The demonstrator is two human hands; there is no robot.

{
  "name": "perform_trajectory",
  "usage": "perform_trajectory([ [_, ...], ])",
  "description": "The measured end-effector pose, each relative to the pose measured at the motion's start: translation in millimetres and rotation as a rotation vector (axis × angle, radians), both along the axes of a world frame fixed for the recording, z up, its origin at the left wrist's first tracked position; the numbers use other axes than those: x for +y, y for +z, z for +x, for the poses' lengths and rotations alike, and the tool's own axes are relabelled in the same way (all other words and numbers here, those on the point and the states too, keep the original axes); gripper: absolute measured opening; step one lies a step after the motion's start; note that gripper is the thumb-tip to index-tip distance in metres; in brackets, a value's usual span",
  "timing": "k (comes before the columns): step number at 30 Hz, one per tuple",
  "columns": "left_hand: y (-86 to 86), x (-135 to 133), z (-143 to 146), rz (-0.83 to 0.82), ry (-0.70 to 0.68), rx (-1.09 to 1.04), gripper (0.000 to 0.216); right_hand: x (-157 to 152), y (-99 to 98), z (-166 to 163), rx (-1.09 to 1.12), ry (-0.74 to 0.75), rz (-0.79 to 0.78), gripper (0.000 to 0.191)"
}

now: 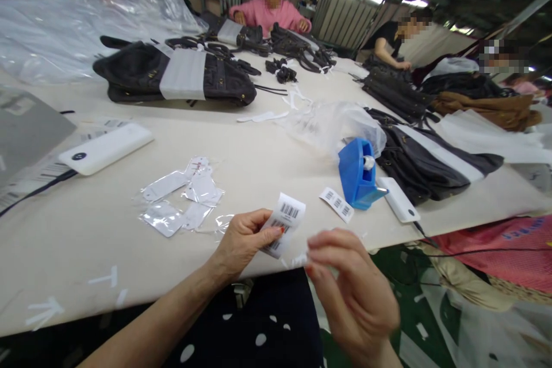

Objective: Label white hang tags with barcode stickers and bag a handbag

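Observation:
My left hand (248, 241) pinches a strip of white barcode labels (285, 219) between thumb and fingers, above the table's near edge. My right hand (351, 287), slightly blurred, is just right of the strip and apart from it. Its fingers are curled with thumb and fingertips close together; whatever they pinch, if anything, is too small to make out. Another short barcode label strip (337, 204) lies on the table beside a blue tape dispenser (359, 175). To the left of my hands lie several white tags in clear plastic sleeves (185, 192).
A dark bag with a grey band (183, 77) lies at the back left, another dark bag (425, 155) at the right. White power banks (107, 148) with cables sit at both sides. Clear plastic (328, 123) lies mid-table. Co-workers (272, 8) are across the table.

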State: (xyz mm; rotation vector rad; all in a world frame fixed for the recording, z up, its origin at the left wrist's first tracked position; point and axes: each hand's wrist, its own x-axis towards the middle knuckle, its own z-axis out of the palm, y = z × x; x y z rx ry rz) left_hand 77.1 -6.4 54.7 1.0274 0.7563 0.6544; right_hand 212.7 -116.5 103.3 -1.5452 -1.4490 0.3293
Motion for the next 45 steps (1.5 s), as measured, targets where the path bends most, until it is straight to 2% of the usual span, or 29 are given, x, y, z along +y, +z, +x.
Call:
perform_trajectory([
  [3,3.8,-2.9,-0.7,0.067,-0.034,0.007,0.019,33.5,-16.5,0.5,-0.263,-0.005,0.127,0.037],
  [5,4.7,-4.0,-1.6,0.099,-0.052,0.006,0.019,42.8,-25.9,-0.3,-0.329,0.021,0.14,0.041],
  [10,5.2,-3.8,-2.9,0.165,-0.074,0.061,0.014,38.5,-36.6,-5.7,-0.119,0.076,0.034,0.026],
  [13,4.7,-3.1,-2.7,0.149,-0.077,0.076,0.017,36.3,-38.2,-8.9,-0.037,0.091,0.007,0.021],
  [20,2.5,-2.3,-4.0,0.258,-0.104,0.206,0.024,40.2,-36.4,-8.8,-0.067,0.105,0.038,0.012],
  [25,4.4,-0.5,-3.7,0.318,-0.143,0.276,0.031,42.5,-36.1,-7.9,-0.076,0.116,0.051,0.014],
  [32,5.1,-0.2,-2.5,0.317,-0.164,0.292,0.033,39.5,-45.2,-10.9,0.016,0.061,0.058,0.015],
  [34,3.9,-0.8,-2.2,0.299,-0.171,0.295,0.032,40.0,-48.1,-7.9,0.055,-0.006,0.063,0.015],
  [36,0.4,1.6,-0.2,0.277,-0.177,0.311,0.031,42.1,-50.2,-0.6,0.058,-0.142,0.123,0.016],
  [38,-6.0,9.8,5.1,0.264,-0.162,0.331,0.03,45.4,-50.7,10.7,-0.044,-0.258,0.26,0.017],
  [41,-19.5,33.6,19.4,0.31,-0.147,0.392,0.03,49.8,-47.9,29.4,-0.356,-0.273,0.489,0.022],
  [43,-27.5,51.6,29.5,0.427,-0.18,0.512,0.028,50.3,-44.4,38.9,-0.533,-0.239,0.567,0.029],
  [45,-30.7,64.5,35.8,0.647,-0.163,0.7,0.025,48.2,-40.7,44.7,-0.637,-0.21,0.594,0.033],
])
